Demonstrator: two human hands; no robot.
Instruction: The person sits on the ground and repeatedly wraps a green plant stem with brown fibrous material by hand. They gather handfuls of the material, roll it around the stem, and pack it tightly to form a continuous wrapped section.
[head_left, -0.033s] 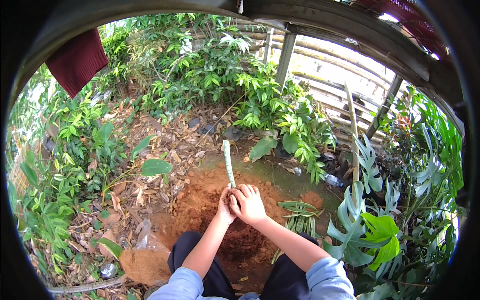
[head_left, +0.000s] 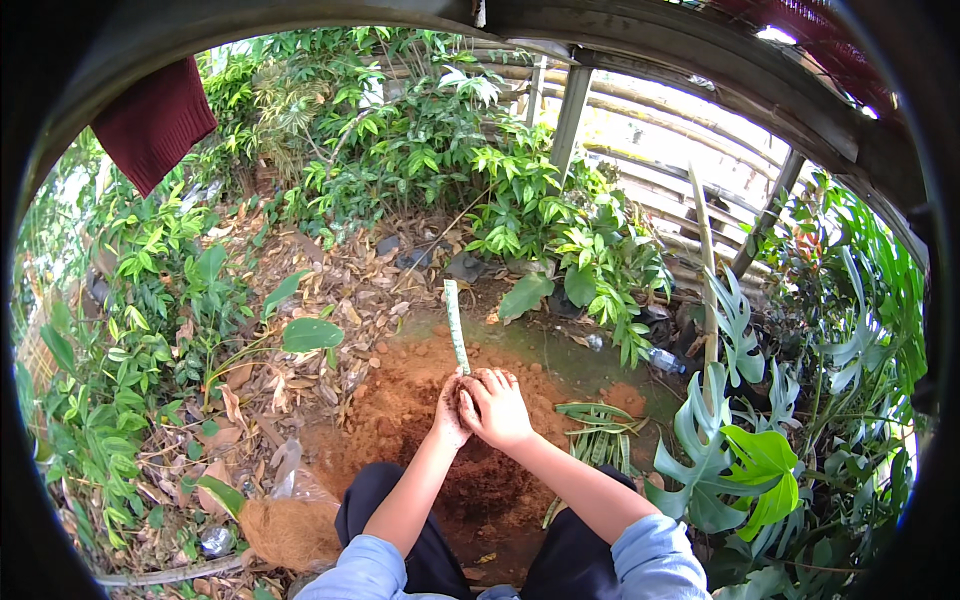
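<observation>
Both my hands are closed around a dark brown clump of soil (head_left: 460, 393) in front of me. Out of its top rises a long, narrow, mottled green leaf cutting (head_left: 456, 325), upright with a slight lean to the left. My left hand (head_left: 451, 417) wraps the clump from the left. From the right, my right hand (head_left: 501, 410) lies over it, fingers pressed together, and hides much of the clump and the cutting's base. Loose reddish-brown soil (head_left: 395, 385) spreads on the ground beneath, with a darker patch between my knees.
Long green leaf pieces (head_left: 600, 425) lie right of the soil. A brown fibrous bundle (head_left: 285, 530) and a clear plastic bag (head_left: 300, 478) are at lower left. A split-leaf plant (head_left: 700, 460) stands close to my right arm. Beyond are a plastic bottle (head_left: 666, 360), bushes and a bamboo fence.
</observation>
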